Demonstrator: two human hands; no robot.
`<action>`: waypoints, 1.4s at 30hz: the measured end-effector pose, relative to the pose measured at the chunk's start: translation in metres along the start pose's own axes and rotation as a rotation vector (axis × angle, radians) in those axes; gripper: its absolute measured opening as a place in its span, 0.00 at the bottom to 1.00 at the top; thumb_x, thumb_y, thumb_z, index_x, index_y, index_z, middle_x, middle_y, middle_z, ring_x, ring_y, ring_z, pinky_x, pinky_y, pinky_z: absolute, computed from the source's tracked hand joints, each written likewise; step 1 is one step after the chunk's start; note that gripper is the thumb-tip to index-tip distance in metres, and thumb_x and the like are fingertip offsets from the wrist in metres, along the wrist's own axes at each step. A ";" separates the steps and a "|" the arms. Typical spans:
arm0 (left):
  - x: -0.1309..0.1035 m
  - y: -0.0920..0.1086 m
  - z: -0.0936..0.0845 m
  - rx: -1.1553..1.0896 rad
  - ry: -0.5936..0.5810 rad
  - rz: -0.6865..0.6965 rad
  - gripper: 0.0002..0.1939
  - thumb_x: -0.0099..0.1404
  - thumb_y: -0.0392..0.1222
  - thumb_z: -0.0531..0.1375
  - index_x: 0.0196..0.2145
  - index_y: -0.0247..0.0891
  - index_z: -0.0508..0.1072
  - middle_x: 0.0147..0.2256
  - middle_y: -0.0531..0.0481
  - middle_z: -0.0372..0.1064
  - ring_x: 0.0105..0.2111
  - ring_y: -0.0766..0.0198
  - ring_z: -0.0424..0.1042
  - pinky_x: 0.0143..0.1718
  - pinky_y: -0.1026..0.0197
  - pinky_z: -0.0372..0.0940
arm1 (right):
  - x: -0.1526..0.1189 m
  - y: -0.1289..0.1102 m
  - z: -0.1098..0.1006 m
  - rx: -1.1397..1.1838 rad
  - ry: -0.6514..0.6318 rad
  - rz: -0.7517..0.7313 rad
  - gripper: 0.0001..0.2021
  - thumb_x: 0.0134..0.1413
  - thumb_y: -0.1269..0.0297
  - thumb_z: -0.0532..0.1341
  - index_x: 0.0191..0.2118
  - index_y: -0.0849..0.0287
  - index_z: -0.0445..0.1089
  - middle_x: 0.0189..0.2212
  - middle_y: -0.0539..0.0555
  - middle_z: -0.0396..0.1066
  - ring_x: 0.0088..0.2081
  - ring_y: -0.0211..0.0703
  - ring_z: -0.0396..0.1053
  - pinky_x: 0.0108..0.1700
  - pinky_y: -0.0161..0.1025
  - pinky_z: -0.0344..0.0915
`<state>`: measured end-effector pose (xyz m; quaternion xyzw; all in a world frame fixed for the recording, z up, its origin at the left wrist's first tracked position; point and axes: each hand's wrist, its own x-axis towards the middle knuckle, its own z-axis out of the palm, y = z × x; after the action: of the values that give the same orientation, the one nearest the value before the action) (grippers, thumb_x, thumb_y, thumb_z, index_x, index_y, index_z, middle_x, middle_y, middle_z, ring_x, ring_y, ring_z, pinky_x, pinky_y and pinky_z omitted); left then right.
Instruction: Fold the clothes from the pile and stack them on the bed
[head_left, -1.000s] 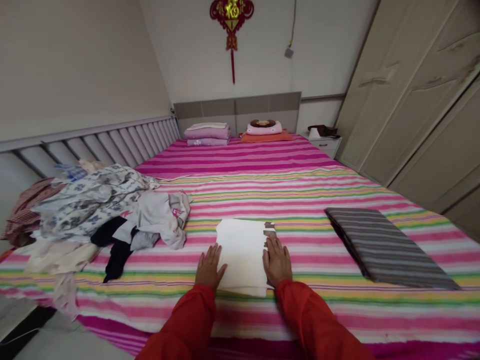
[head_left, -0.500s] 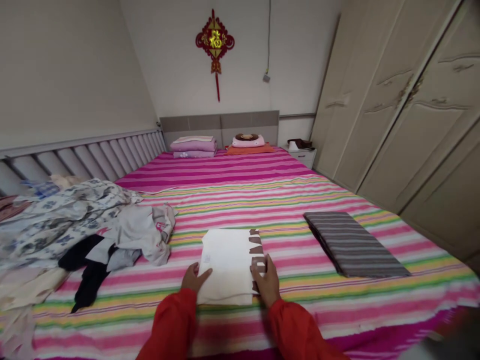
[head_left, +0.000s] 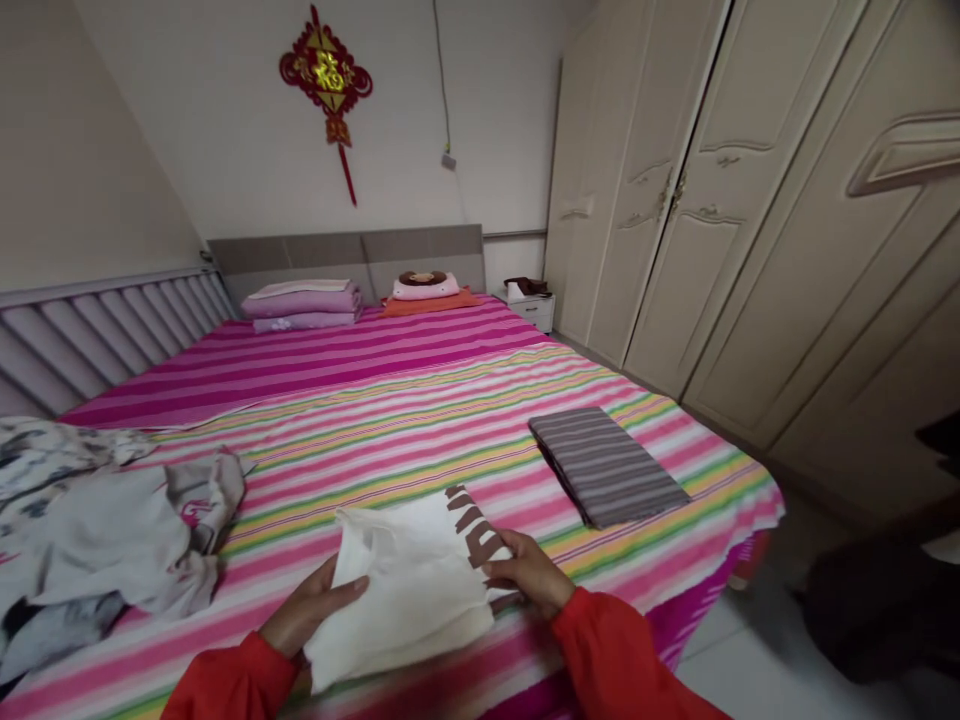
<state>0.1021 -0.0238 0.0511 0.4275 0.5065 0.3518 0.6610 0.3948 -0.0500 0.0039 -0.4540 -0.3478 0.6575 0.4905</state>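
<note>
A folded white garment (head_left: 409, 570) with brown shapes printed along its right edge is between my hands, low over the front of the bed. My left hand (head_left: 311, 605) grips its left edge, thumb on top and the other fingers underneath. On the opposite edge, over the brown print, my right hand (head_left: 529, 575) pinches it the same way. The cloth tilts and bends a little, so I cannot tell whether its underside touches the bed. To the right of it lies a folded grey striped cloth (head_left: 604, 465), flat on the striped bedsheet (head_left: 360, 455).
Rumpled clothes (head_left: 135, 530) lie in a heap at the left. Folded purple bedding (head_left: 304, 302) and a pink pillow (head_left: 425, 288) rest by the headboard (head_left: 420, 250). A wardrobe (head_left: 675, 230) stands along the right, with a small white nightstand (head_left: 532, 310) beside it.
My view has turned to the right. The white garment, flat on the bed before, is now gripped at both sides, tilted and slightly bent.
</note>
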 end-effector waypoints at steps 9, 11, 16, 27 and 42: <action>0.051 0.035 0.161 -0.037 -0.326 0.071 0.47 0.36 0.51 0.74 0.54 0.36 0.67 0.47 0.39 0.73 0.44 0.47 0.73 0.46 0.50 0.67 | -0.058 -0.113 -0.128 -0.286 0.198 -0.107 0.24 0.33 0.58 0.71 0.41 0.56 0.73 0.38 0.52 0.75 0.37 0.43 0.73 0.36 0.38 0.72; 0.071 0.043 0.201 -0.094 -0.362 0.148 0.47 0.35 0.50 0.74 0.53 0.35 0.67 0.47 0.39 0.73 0.45 0.48 0.72 0.47 0.51 0.66 | -0.060 -0.137 -0.157 -0.336 0.299 -0.166 0.26 0.32 0.57 0.71 0.44 0.56 0.73 0.39 0.53 0.76 0.36 0.43 0.73 0.36 0.38 0.73; 0.122 0.044 0.285 -0.243 -0.379 0.297 0.45 0.35 0.49 0.74 0.51 0.35 0.67 0.49 0.39 0.71 0.47 0.50 0.71 0.48 0.53 0.66 | -0.046 -0.175 -0.224 -0.404 0.506 -0.314 0.31 0.31 0.57 0.72 0.48 0.56 0.72 0.41 0.55 0.76 0.33 0.42 0.73 0.33 0.36 0.72; 0.172 -0.036 0.334 -0.140 -0.191 -0.043 0.36 0.46 0.35 0.69 0.53 0.36 0.63 0.39 0.44 0.74 0.37 0.57 0.74 0.35 0.58 0.70 | -0.003 -0.117 -0.307 -0.265 0.743 -0.192 0.21 0.26 0.65 0.70 0.36 0.59 0.74 0.17 0.48 0.68 0.23 0.43 0.70 0.18 0.34 0.65; 0.162 -0.055 0.349 -0.054 0.034 -0.140 0.23 0.50 0.33 0.67 0.41 0.36 0.61 0.37 0.45 0.69 0.32 0.62 0.73 0.28 0.61 0.69 | 0.003 -0.106 -0.321 -0.360 0.886 -0.256 0.21 0.32 0.61 0.68 0.39 0.59 0.73 0.20 0.51 0.70 0.24 0.45 0.71 0.23 0.38 0.66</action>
<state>0.4814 0.0276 -0.0166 0.3668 0.5367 0.3254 0.6866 0.7303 -0.0140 -0.0116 -0.7210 -0.2666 0.2652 0.5820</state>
